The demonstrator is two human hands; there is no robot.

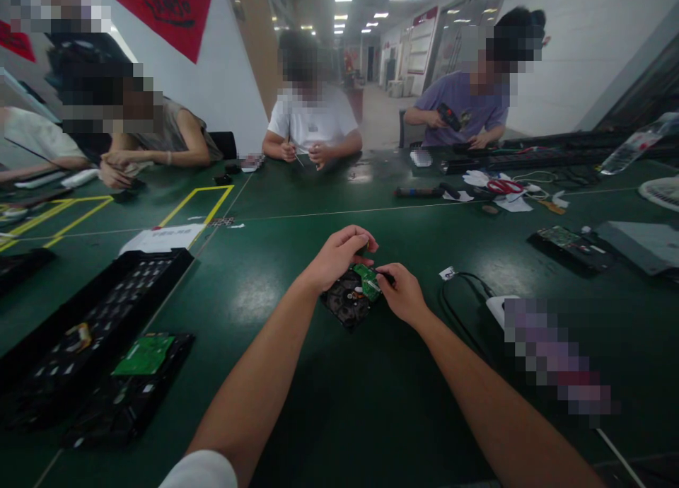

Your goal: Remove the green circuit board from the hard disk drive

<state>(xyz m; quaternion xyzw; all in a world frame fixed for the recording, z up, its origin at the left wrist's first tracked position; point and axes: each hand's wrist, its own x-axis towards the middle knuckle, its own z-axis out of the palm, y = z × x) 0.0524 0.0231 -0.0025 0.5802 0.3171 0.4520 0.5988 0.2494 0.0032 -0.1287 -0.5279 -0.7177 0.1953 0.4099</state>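
Note:
A black hard drive point(347, 298) with a green circuit board point(367, 281) on its upper face is tilted above the table between my hands. My left hand point(339, 258) curls over its far left edge, fingers bent; what lies under the fingertips is partly hidden. At the right edge, by the circuit board, my right hand point(404, 290) pinches the drive between thumb and fingers.
A long black tray point(100, 311) and a black unit with a green board point(143, 355) lie on the left. To the right are a white device with a cable point(497, 310), another circuit-board unit point(576, 247) and a grey box point(639, 244). Several people sit across the table.

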